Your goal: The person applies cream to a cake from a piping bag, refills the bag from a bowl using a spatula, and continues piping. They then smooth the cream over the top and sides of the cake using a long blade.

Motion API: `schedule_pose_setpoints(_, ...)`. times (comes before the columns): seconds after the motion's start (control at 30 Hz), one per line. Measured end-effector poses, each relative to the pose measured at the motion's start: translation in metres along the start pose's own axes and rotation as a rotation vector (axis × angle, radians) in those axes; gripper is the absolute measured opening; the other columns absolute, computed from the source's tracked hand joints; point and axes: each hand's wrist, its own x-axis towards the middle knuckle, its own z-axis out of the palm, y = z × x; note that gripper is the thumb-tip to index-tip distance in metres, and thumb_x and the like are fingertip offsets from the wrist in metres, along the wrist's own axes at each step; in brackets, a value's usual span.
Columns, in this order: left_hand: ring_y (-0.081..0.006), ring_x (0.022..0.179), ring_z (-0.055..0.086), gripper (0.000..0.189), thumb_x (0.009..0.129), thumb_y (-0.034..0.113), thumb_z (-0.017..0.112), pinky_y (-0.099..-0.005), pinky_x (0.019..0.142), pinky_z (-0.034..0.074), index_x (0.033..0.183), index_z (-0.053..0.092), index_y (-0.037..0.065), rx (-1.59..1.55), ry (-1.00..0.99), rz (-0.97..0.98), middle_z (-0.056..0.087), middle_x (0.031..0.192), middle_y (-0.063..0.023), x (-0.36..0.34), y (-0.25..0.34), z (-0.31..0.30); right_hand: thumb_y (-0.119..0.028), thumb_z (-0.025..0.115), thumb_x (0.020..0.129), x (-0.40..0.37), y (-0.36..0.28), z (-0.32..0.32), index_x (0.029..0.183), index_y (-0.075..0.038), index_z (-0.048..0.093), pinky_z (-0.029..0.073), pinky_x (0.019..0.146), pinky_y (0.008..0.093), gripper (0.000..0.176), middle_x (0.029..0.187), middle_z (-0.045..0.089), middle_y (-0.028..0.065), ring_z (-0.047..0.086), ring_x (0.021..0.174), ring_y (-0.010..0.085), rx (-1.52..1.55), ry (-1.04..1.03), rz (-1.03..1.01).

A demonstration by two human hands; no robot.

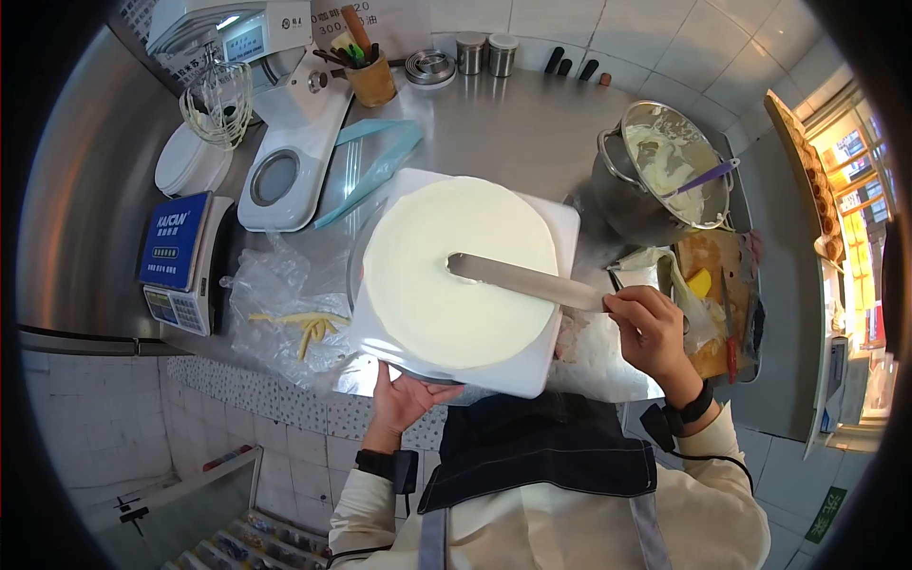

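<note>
A round cream-covered cake (456, 313) with a smooth pale top sits on a white square board (560, 233). My right hand (651, 332) pinches the end of a long metal spatula (532, 281), whose blade lies across the cake top with its tip near the centre. My left hand (408, 404) is at the near left edge of the board, palm up, its fingers partly hidden beneath it. What it holds there is hard to make out.
A steel pot (617, 190) of cream with a purple-handled spatula stands at the right, beside a cutting board (703, 356) with a red-handled knife. On the left are a scale (180, 309), a plastic bag (271, 285) and a mixer (309, 133). A tool cup (372, 84) stands behind.
</note>
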Motion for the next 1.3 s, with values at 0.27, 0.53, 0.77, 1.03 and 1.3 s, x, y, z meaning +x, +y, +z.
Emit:
schedule_pose_setpoints(0.27, -0.0272, 0.124, 0.033, 0.092, 0.078, 0.073, 0.019, -0.0399, 0.104, 0.023, 0.133, 0.024, -0.002, -0.047, 0.212, 0.147, 0.035, 0.135, -0.0124, -0.008, 0.014, 0.004, 0.001, 0.064, 0.062, 0.009, -0.007, 0.005, 0.081, -0.006, 0.062, 0.045, 0.053, 0.0291, 0.020, 0.074, 0.058, 0.0035, 0.057, 0.062, 0.0203, 0.006, -0.019, -0.063)
schedule_pose_setpoints(0.53, -0.0289, 0.125, 0.032, 0.085, 0.080, 0.070, 0.026, -0.0450, 0.103, 0.024, 0.130, 0.031, 0.001, -0.084, 0.187, 0.224, 0.034, 0.135, -0.0134, -0.006, 0.005, 0.003, 0.009, 0.062, 0.066, 0.011, -0.007, -0.015, 0.085, -0.002, 0.062, 0.047, 0.058, 0.0279, 0.022, 0.082, 0.060, 0.0094, 0.059, 0.069, 0.0212, 0.383, -0.105, 0.245)
schedule_pose_setpoints(0.77, -0.0256, 0.109, 0.048, 0.055, 0.086, 0.059, 0.030, -0.0446, 0.092, 0.037, 0.106, 0.046, 0.011, -0.169, 0.246, 0.499, 0.053, 0.112, -0.0101, -0.001, 0.007, -0.003, 0.002, 0.061, 0.062, 0.107, -0.025, -0.095, 0.083, -0.003, 0.062, 0.044, 0.056, 0.0306, 0.022, 0.079, 0.059, 0.0094, 0.057, 0.066, 0.0246, -0.261, -0.013, -0.536)
schedule_pose_setpoints(1.03, -0.0258, 0.099, 0.054, 0.073, 0.083, 0.066, 0.022, -0.0381, 0.094, 0.037, 0.120, 0.041, 0.005, -0.132, -0.066, 0.370, 0.056, 0.106, -0.0125, 0.021, -0.046, -0.029, -0.003, 0.063, 0.054, 0.195, -0.214, -0.073, 0.073, -0.002, 0.059, 0.039, 0.055, 0.0308, 0.019, 0.076, 0.055, 0.0088, 0.051, 0.065, 0.0223, -0.612, -0.382, -1.464)
schedule_pose_setpoints(1.3, -0.0190, 0.105, 0.050, 0.078, 0.081, 0.069, 0.015, -0.0340, 0.097, 0.033, 0.117, 0.041, 0.006, -0.089, -0.119, 0.468, 0.054, 0.110, -0.0084, 0.007, -0.053, -0.015, -0.004, 0.061, 0.063, 0.181, -0.260, -0.006, 0.061, -0.001, 0.053, 0.033, 0.049, 0.0294, 0.009, 0.070, 0.049, 0.0085, 0.045, 0.061, 0.0196, -0.661, -0.596, -1.744)
